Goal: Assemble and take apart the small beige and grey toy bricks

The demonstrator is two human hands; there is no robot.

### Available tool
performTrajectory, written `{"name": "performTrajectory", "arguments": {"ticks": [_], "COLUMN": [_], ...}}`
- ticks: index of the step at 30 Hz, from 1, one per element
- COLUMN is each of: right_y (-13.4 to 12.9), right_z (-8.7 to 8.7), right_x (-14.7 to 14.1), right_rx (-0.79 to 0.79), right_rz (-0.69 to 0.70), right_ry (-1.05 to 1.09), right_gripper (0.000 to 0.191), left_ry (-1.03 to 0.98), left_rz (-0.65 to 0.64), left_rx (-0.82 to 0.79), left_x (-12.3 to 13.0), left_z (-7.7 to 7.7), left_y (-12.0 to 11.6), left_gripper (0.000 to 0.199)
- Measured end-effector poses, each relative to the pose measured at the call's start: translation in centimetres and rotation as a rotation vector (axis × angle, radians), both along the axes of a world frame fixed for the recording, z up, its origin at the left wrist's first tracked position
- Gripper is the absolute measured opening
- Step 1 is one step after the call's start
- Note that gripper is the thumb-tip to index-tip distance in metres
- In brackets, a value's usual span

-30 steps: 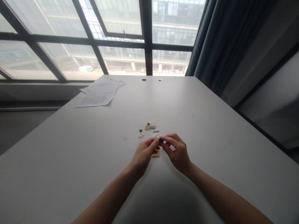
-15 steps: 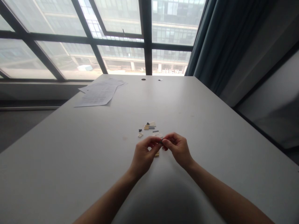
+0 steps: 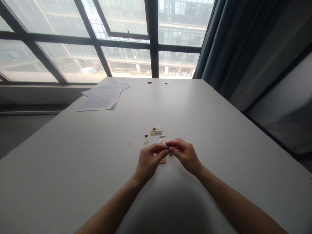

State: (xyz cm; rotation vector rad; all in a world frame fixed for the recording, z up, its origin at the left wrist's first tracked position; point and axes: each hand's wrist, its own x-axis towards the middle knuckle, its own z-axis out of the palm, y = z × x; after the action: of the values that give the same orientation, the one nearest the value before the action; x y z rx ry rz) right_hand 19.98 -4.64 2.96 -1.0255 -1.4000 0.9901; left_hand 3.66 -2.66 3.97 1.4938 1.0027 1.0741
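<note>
White table (image 3: 97, 139) bears bricks (image 3: 153, 133); both hands (image 3: 148, 162) (image 3: 187, 156) pinch a dark piece (image 3: 167, 147).

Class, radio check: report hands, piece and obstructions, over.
Left hand and right hand pinching dark piece between fingertips. Loose bricks beyond; tan brick partly hidden by left hand. Nothing visibly blocking either hand.

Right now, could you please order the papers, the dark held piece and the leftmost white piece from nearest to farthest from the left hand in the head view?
1. Dark held piece: at the left hand's fingertips.
2. Leftmost white piece: just beyond the hand.
3. Papers: table's far left.
</note>
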Motion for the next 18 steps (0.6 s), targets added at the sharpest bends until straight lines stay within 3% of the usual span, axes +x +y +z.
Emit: {"name": "performTrajectory", "arguments": {"ticks": [7, 12, 18], "right_y": [0.2, 0.6, -0.2], "right_z": [0.6, 1.5, -0.6], "right_x": [0.5, 3.2, 5.6], "right_rx": [0.025, 0.095, 0.081], "right_rz": [0.007, -0.094, -0.046], "right_ry": [-0.112, -0.435, -0.840], "right_gripper": [0.016, 0.015, 0.016], "left_ry": [0.025, 0.047, 0.196], "left_rz": [-0.019, 0.082, 0.248], "left_rx": [0.006, 0.022, 0.112], "left_x": [-0.1, -1.4, -4.9], "left_z": [-0.2, 0.7, 0.0], "left_y": [0.2, 1.2, 3.1], "left_gripper": [0.018, 0.023, 0.026]}}
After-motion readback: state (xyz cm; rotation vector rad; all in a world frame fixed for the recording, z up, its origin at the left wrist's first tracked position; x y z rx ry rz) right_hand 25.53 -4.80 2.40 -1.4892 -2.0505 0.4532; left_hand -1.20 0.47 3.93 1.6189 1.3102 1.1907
